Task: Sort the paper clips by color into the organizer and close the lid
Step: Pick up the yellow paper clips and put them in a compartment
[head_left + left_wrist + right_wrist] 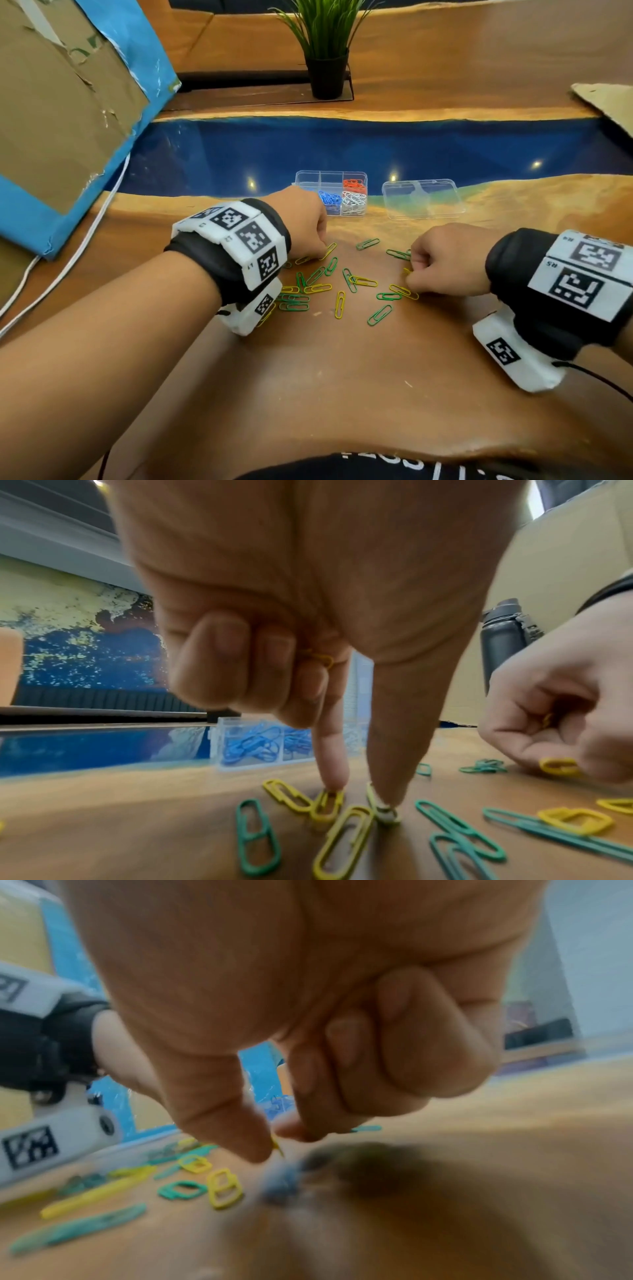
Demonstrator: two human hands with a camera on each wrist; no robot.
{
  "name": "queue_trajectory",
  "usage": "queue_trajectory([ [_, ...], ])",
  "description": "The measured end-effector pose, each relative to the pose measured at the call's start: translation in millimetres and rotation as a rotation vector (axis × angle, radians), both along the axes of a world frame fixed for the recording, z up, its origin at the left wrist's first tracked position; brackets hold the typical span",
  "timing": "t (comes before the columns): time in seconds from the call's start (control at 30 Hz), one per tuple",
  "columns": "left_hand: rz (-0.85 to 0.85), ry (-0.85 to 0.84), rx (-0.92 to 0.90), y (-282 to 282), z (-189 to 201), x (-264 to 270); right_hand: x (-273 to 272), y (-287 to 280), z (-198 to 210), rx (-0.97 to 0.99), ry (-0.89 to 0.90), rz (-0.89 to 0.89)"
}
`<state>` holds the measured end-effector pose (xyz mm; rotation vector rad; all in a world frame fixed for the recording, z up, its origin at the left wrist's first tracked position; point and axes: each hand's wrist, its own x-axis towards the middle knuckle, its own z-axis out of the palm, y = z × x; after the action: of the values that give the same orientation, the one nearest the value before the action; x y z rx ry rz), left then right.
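Several yellow and green paper clips (342, 284) lie scattered on the wooden table (342, 377). Behind them stands the clear organizer (330, 197) with blue, red and white clips in separate compartments. Its clear lid (423, 198) lies apart to the right. My left hand (359, 796) presses index finger and thumb onto yellow clips (327, 804), and its curled fingers hold more yellow clips (322, 660) in the palm. My right hand (276, 1144) pinches a yellow clip (278, 1148) between thumb and index finger, low over the table.
A potted plant (325, 51) stands at the back. A cardboard box with blue edges (61, 102) and a white cable (68, 260) lie at the left. A blue resin strip (342, 147) crosses the table. A dark bottle (503, 642) stands far right.
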<state>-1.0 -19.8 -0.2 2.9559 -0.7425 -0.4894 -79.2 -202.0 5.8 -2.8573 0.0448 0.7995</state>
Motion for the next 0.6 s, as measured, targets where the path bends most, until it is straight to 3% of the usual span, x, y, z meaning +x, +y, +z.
queue_trajectory([
  [0.1, -0.012, -0.023, 0.012, -5.7, 0.2, -2.5, 2.2, -5.9, -1.0, 0.314, 0.08, -0.154],
  [0.23, -0.061, -0.055, 0.078, -14.9, 0.0, -4.9, 5.7, -13.3, -1.0, 1.114, 0.24, -0.496],
  [0.3, -0.075, -0.033, 0.094, -17.3, 0.4, -5.6, 6.4, -16.0, -1.1, 1.249, 0.215, -0.507],
  [0.4, -0.033, 0.022, 0.05, -16.8, 0.5, -5.9, 4.9, -15.2, -1.2, 1.187, 0.189, -0.447],
  [0.5, 0.076, 0.145, -0.109, -8.8, 4.6, -2.3, 0.6, -11.4, -3.3, 0.71, 0.046, -0.159],
  [0.6, 0.232, 0.391, -0.441, 0.2, 6.7, 0.7, -4.5, -5.5, -5.3, 0.307, -0.044, 0.042],
])
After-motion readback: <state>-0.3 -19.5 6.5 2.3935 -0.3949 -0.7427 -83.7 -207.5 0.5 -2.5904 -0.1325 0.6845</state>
